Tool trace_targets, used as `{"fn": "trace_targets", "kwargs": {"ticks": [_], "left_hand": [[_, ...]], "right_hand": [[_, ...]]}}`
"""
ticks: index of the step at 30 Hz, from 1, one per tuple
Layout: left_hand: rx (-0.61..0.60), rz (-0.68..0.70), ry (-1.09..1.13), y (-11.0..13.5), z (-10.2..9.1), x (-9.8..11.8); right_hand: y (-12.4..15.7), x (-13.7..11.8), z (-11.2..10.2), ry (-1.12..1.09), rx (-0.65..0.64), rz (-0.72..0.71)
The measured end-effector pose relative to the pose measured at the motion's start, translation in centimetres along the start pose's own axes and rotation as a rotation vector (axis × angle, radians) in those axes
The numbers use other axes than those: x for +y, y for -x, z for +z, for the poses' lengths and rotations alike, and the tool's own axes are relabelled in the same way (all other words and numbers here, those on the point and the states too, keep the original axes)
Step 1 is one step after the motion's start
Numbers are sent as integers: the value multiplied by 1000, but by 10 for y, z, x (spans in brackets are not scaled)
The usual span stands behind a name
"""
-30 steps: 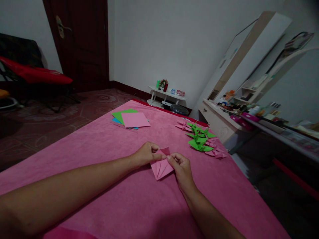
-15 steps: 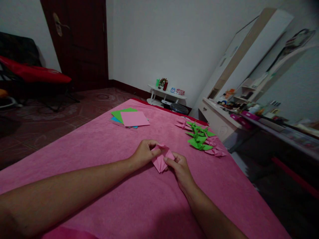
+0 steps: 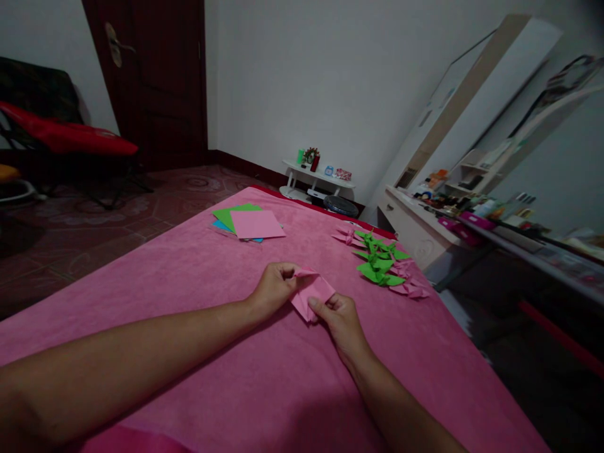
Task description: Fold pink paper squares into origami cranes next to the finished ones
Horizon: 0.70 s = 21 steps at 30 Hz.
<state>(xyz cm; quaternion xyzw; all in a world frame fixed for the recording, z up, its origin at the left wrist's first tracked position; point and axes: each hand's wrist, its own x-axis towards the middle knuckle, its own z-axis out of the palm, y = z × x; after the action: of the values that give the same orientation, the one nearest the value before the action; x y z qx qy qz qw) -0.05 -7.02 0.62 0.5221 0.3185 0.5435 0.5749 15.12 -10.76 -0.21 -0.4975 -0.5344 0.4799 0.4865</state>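
A partly folded sheet of pink origami paper (image 3: 317, 289) is held between my two hands, just above the pink cloth (image 3: 226, 377). My left hand (image 3: 275, 286) pinches its upper left side, thumb against the paper. On the lower right, my right hand (image 3: 337, 314) grips the paper with the thumb on its face and the fingers behind, partly hidden. The paper shows creases and a raised flap at its top. Beyond it to the right lie several folded paper cranes, green cranes (image 3: 379, 270) and pink cranes (image 3: 410, 287).
Flat square sheets, a pink one (image 3: 257, 224) over green and blue, lie at the far left of the cloth. A low white shelf (image 3: 318, 173) stands by the wall. To the right is a cluttered dressing table (image 3: 425, 226); a red chair (image 3: 80, 138) stands at left.
The paper's lower point, spread in pleats before, now looks flatter and narrower, and its front flap has shifted. Both hands keep their hold; the view has moved slightly.
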Motion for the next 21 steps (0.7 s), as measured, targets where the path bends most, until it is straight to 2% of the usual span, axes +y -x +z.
{"fn": "trace_targets", "kwargs": {"ticks": [6, 14, 21], "left_hand": [[40, -6, -28, -2, 1, -2], [40, 73, -110, -3, -2, 1], [-25, 171, -175, 3, 2, 0]], "right_hand": [[4, -5, 4, -24, 31, 2], [9, -9, 1, -134, -119, 15], [5, -12, 7, -174, -85, 29]]}}
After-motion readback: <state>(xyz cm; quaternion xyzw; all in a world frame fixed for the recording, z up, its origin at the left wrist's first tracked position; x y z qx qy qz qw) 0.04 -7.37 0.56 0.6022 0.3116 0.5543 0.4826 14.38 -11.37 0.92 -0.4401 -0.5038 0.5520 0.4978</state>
